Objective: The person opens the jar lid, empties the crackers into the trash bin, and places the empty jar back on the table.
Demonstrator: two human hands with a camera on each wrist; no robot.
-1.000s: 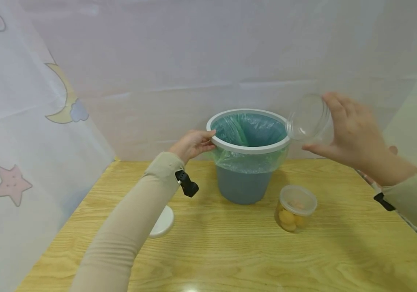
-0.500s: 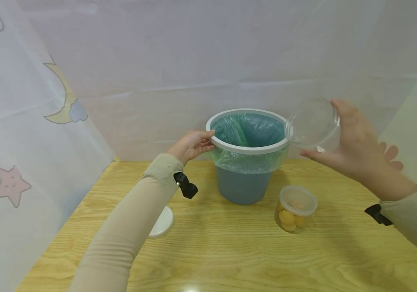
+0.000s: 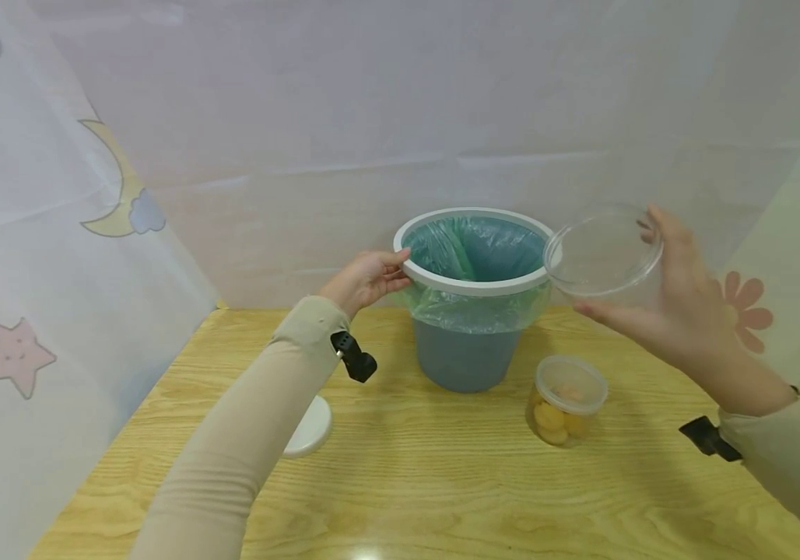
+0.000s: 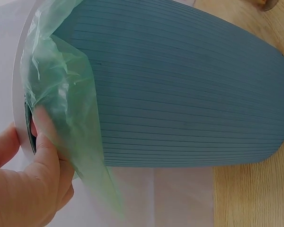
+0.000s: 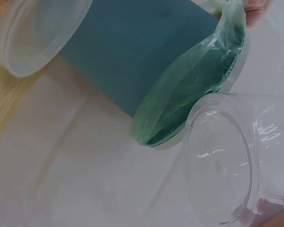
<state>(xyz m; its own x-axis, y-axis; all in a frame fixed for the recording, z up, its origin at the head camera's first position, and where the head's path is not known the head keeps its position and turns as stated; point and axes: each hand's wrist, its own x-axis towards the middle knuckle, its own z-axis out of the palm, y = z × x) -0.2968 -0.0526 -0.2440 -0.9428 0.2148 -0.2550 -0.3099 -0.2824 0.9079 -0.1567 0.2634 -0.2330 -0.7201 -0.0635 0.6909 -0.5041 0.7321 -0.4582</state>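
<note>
In the head view my left hand (image 3: 366, 281) pinches the left side of the white rim (image 3: 470, 287) of a blue-grey trash bin (image 3: 466, 362). A green plastic liner (image 3: 480, 315) is folded over that rim; in the left wrist view its loose edge hangs beside my fingers (image 4: 46, 146). My right hand (image 3: 680, 303) grips a clear plastic jar (image 3: 603, 260) without a lid, thumb and fingers on opposite sides. The jar is tilted beside the bin's right rim, and nothing shows inside it. The right wrist view has the transparent jar (image 5: 222, 161) close up.
A lidded clear tub (image 3: 568, 393) of round yellow-orange pieces stands on the wooden table (image 3: 428, 482), right of and in front of the bin. A white round lid (image 3: 312, 428) lies partly behind my left forearm. Pale fabric (image 3: 302, 101) hangs behind and at both sides.
My right hand has moved down and slightly right, turning the clear jar from nearly sideways to more upright. My left hand keeps its hold on the bin's rim.
</note>
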